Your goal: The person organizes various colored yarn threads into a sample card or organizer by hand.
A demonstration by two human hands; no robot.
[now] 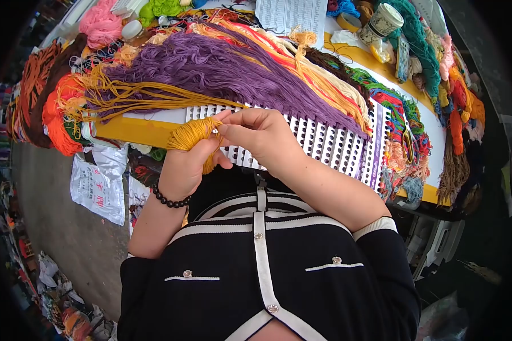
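Note:
A thick bundle of golden-yellow thread (pixel 192 134) is gripped in my left hand (pixel 197 157), whose fingers wrap round it. My right hand (pixel 255 132) meets it at the bundle's right end, thumb and index finger pinched on the yellow thread there. Just behind both hands lies a white strip board with rows of holes (pixel 318 139). Purple thread (pixel 193 68) hangs from the board in a wide mass, and loose golden strands (pixel 148 95) stretch left from its near left part. Orange, red and cream threads (pixel 307 71) lie beyond the purple.
Orange yarn (pixel 62 116) and a white printed bag (pixel 99 184) are at the left. Scissors (pixel 408 142) rest among colourful threads on the right. At the back are a printed sheet (pixel 290 23), a patterned cup (pixel 382 24) and teal yarn (pixel 418 51).

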